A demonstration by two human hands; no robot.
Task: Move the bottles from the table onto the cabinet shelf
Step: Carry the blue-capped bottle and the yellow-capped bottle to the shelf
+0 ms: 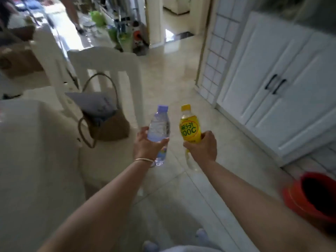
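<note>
My left hand (145, 144) grips a clear water bottle (159, 127) with a pale purple cap around its middle. A yellow drink bottle (190, 128) with a yellow cap and "100C" on its label is held by my right hand (202, 147) near its lower half. Both bottles are carried upright over the tiled floor, side by side and a little apart. To the right stands a white cabinet (283, 91) with shut double doors and dark handles. Its shelf is not in view. The table (27, 142), white, lies at the left.
A white chair (103, 70) stands left of centre, with a brown bag (107, 124) on its seat. A red bucket (314, 199) sits on the floor at the right. A lattice door panel (216, 57) is beyond the cabinet. A person's legs show at the far back left.
</note>
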